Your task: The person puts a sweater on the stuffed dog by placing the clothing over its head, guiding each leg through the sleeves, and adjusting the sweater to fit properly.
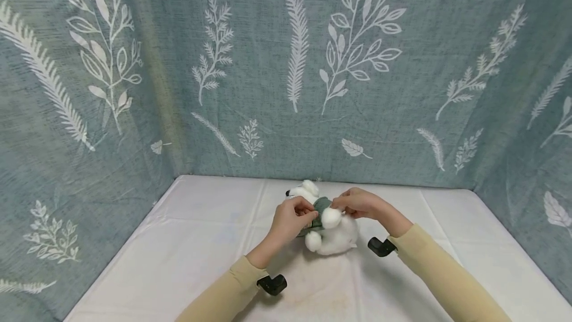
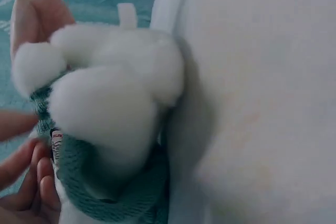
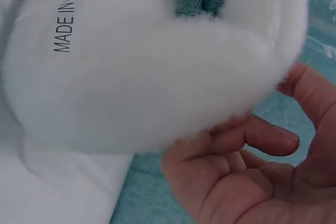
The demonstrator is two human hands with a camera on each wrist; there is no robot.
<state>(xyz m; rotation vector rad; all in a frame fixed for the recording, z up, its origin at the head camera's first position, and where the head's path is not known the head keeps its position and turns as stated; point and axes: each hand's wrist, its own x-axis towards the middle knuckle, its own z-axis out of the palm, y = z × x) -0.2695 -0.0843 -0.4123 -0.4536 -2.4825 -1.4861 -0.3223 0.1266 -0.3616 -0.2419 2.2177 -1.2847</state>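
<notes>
A white stuffed bear with a dark nose lies on its side, its head toward the back left. It wears a green knitted sweater. My left hand pinches the sweater between thumb and fingers, beside a small printed label in the left wrist view. On the other side, my right hand holds the bear near a raised leg. In the right wrist view its thumb and curled fingers lie against the white plush, which hides part of them.
Under the bear spreads a white-covered table. A blue-green curtain with white leaf prints encloses the back and both sides. Each wrist carries a black camera mount; the left one hangs low over the tabletop.
</notes>
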